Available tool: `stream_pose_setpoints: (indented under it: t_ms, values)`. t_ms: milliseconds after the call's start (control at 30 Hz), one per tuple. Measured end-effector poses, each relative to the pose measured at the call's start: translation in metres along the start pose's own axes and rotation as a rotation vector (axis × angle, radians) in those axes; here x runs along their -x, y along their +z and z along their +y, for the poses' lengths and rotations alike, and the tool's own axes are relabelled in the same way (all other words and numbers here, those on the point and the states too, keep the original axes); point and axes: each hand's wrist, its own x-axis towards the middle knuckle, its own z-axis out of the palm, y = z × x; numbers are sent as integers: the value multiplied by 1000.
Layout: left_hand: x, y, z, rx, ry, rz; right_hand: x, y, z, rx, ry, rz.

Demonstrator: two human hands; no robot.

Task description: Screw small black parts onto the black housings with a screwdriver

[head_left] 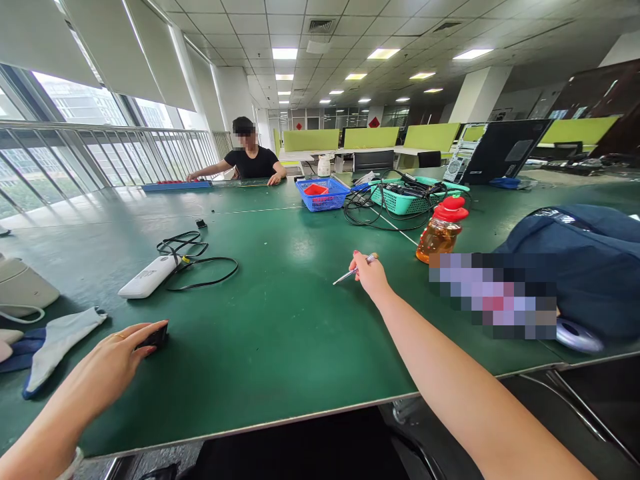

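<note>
My left hand (pixel 120 350) rests low over the near left of the green table, its fingers closed around a small black object (pixel 159 336) whose kind I cannot make out. Farther right, my right hand (pixel 369 272) grips a slim silver pen-like tool (pixel 345 277). Its thin pointed end slants left and down toward the tabletop; I cannot tell whether it touches. Beyond my left hand lies a white power bank (pixel 149 276) with a black cable (pixel 220 259) looped beside it.
A bottle with a red lid (pixel 440 230) and a dark blue bag (pixel 575 260) stand to the right. Farther back are a blue basket (pixel 325 200) and a green basket (pixel 400 203) of cables. Cloth (pixel 65 343) lies left. Another person (pixel 253 162) sits at the far end.
</note>
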Motion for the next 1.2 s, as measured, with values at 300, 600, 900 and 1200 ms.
stream_pose_setpoints:
  t_ms: [300,600,900,1200]
  values:
    - [5,-10,15,-60,-50,-220,7,0,-8,59,-33,-42]
    - [-14,-29,72,52,96,-204,15,2,-14,159,-180,-91]
    - [-63,-4,217,240,611,-330,36,12,-28,514,-573,-242]
    - [-94,49,234,207,563,-174,40,17,-31,697,-704,-398]
